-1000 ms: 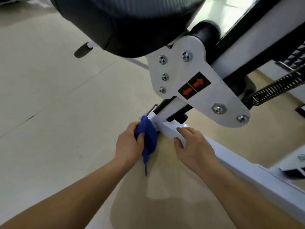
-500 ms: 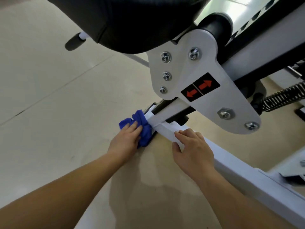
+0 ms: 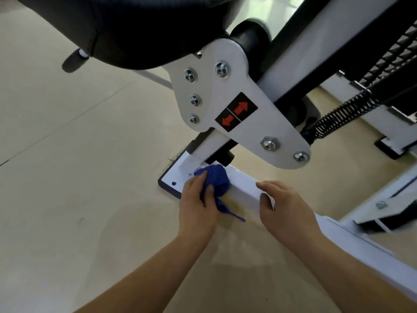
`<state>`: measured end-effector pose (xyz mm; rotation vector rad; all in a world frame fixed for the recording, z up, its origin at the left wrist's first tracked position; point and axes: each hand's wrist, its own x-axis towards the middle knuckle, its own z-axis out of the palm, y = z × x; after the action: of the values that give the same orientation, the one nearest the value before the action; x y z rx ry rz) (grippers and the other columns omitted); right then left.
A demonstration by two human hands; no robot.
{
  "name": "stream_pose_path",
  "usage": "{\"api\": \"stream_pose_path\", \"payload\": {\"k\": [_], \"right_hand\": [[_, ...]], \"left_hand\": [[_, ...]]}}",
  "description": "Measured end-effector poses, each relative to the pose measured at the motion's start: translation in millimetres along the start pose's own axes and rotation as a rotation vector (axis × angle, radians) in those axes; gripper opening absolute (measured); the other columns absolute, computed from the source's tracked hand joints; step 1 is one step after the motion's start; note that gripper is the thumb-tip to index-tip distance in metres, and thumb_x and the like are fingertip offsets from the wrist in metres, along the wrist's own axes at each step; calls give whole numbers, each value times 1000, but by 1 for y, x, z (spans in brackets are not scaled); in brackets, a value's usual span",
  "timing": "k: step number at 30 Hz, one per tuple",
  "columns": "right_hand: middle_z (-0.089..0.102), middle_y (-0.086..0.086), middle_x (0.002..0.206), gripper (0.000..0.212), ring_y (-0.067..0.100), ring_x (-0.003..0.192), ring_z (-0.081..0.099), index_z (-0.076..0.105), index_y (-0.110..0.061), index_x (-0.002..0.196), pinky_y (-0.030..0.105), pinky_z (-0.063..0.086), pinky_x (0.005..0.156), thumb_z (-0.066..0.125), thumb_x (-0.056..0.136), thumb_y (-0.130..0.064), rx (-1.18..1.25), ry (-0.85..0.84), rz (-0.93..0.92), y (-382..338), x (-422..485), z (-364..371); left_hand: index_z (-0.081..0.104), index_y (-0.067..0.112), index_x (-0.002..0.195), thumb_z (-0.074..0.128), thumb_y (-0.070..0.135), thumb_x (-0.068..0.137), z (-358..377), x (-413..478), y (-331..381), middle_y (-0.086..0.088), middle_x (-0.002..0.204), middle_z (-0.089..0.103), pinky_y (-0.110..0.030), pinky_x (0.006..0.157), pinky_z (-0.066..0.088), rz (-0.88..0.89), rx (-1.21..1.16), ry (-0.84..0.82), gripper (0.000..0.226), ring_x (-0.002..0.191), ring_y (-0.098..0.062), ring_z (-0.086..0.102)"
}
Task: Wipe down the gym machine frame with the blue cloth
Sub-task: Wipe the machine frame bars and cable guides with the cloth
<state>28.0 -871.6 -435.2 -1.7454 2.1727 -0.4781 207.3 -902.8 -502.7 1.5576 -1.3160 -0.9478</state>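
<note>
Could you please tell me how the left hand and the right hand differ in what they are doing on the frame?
The left hand grips the bunched blue cloth; the right hand holds no cloth. The left hand is at the end plate of the frame; the right hand sits farther along, fingers over its top. Both are bare and at the frame.
</note>
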Motion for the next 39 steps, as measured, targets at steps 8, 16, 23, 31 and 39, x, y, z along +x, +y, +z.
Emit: {"api": "stream_pose_path", "payload": {"k": [8,16,23,31,39], "right_hand": [[60,-18,123,41,13,122,52,62,-33,120,27,45,81,56,84,-16,-49,-151,135,24,-27,-10],[45,-20,153,57,7,140,40,49,-38,146,28,38,107,49,93,-18,-2,-140,198,25,-30,-14],[51,-18,144,45,10,132,47,53,-36,140,30,43,99,50,96,-28,-41,-227,187,19,-19,-24],[66,-8,128,63,8,115,62,50,-27,146,26,42,91,71,89,-46,458,-41,288,-13,-10,-61],[63,-18,121,55,-5,115,58,56,-34,128,33,51,100,82,80,-44,828,422,58,-81,-26,-100]], "left_hand": [[43,23,150,59,26,101,72,-59,37,1,138,37,-4,91,33,-53,40,-308,52,109,4,46],[60,29,139,66,18,97,42,-20,10,12,126,49,3,83,38,-73,-60,-119,44,105,19,48],[72,49,105,57,17,98,33,-41,19,6,80,70,-29,71,55,-141,-96,-377,36,71,-12,64],[70,29,94,52,16,100,-41,-20,69,7,76,70,-38,69,61,-245,-274,96,23,69,-14,66],[61,18,91,49,24,105,-22,-4,123,4,96,60,-27,74,45,-8,-177,130,19,88,-16,60]]}}
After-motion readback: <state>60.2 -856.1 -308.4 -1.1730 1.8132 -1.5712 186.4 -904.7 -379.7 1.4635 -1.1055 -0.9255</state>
